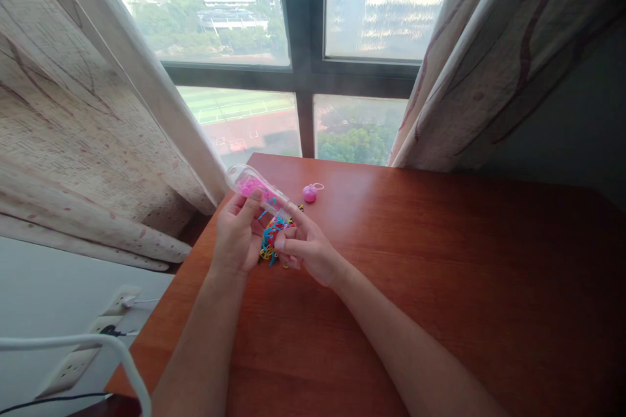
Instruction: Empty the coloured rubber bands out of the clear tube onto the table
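My left hand (pixel 238 231) is closed around a clear plastic bottle (pixel 236 173), which lies tilted with its narrow neck toward the right. Pink pieces (pixel 254 187) fill much of it, and a few blue strands show near the neck. The index finger of my right hand (pixel 310 244) reaches to the bottle's mouth, while the thumb and other fingers are curled in. What those fingers pinch, if anything, I cannot make out. Below the bottle, between both hands, lies a small heap of thin blue, yellow, red and black bands (pixel 270 241), partly hidden by my fingers.
A round pink cap (pixel 310 193) with a pale loop sits behind my right hand on the brown wooden table (pixel 391 273). Beyond the table's far edge is a window (pixel 304 78), with curtains (pixel 98 91) at both sides. Sockets (pixel 73 368) and a white tube (pixel 98 340) are at the lower left.
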A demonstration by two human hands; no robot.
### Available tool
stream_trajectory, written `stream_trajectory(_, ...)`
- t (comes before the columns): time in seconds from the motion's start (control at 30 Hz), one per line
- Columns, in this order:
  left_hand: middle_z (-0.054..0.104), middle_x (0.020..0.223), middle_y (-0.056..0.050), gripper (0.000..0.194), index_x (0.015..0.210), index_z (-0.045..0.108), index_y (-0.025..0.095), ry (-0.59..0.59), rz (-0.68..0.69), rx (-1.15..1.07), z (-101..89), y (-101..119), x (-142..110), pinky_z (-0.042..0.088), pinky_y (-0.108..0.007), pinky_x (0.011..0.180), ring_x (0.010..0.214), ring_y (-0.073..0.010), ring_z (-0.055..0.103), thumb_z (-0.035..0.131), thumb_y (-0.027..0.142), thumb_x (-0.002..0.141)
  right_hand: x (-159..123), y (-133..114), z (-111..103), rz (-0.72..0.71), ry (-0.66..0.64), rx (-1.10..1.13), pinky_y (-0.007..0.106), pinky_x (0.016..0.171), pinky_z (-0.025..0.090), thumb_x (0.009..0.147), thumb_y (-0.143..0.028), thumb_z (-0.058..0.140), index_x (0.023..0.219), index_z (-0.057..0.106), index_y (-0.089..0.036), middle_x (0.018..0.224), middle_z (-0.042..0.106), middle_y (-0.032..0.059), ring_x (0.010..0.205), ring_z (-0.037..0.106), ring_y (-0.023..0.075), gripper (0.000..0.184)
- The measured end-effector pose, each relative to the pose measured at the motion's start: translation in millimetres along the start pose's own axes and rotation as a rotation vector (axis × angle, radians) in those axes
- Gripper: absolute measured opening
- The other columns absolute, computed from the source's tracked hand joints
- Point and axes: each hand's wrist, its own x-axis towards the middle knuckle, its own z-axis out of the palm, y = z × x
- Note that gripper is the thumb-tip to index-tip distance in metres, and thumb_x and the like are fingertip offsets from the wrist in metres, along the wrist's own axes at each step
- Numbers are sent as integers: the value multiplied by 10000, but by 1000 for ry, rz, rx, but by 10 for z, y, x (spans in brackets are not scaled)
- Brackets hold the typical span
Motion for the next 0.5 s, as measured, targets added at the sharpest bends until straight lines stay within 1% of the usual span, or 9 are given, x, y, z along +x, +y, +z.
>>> stream_trajectory(0.07,689,790,8,320,861,653,171,97,120,30,-35,47,39,556,-219,661,686,-103,661,846,342,672,10,14,-18,-9,64,-14,167,403,293,719,-301,741,1419,439,-245,539,504,-124,411,376,54,765)
stream_trajectory(0.13,683,778,24,307,849,661,177,191,280,102,-67,77,65,556,-214,676,681,-94,655,853,323,659,28,30,-40,-37,164,-27,167,399,283,708,-285,728,1294,538,-201,515,492,-125,405,366,52,622)
stream_trajectory(0.2,693,789,29,307,858,675,178,251,427,208,-86,81,74,553,-206,698,703,-96,661,865,284,642,48,37,-68,-73,275,-51,172,390,274,702,-268,700,1157,600,-173,501,484,-120,397,352,52,475)
stream_trajectory(0.23,704,802,26,322,867,681,177,261,479,266,-92,74,75,554,-205,708,726,-104,670,875,260,625,58,37,-86,-87,322,-69,175,387,272,698,-260,687,1100,618,-168,500,481,-117,396,349,53,418)
stream_trajectory(0.3,727,832,11,358,884,688,175,244,527,366,-100,48,72,564,-219,721,773,-132,692,891,228,593,72,29,-123,-106,392,-104,179,385,272,691,-254,665,1019,637,-168,505,480,-109,403,352,58,340)
stream_trajectory(0.37,744,850,-9,359,896,696,171,212,532,435,-109,24,73,581,-247,721,786,-156,707,887,239,600,79,20,-157,-116,436,-126,181,392,275,686,-254,648,963,645,-174,517,480,-102,418,362,61,289)
stream_trajectory(0.5,759,859,-27,335,911,716,164,202,515,439,-131,24,86,592,-257,739,778,-158,714,870,277,635,79,12,-190,-121,462,-143,187,414,289,680,-260,626,913,651,-183,530,477,-91,450,381,70,246)
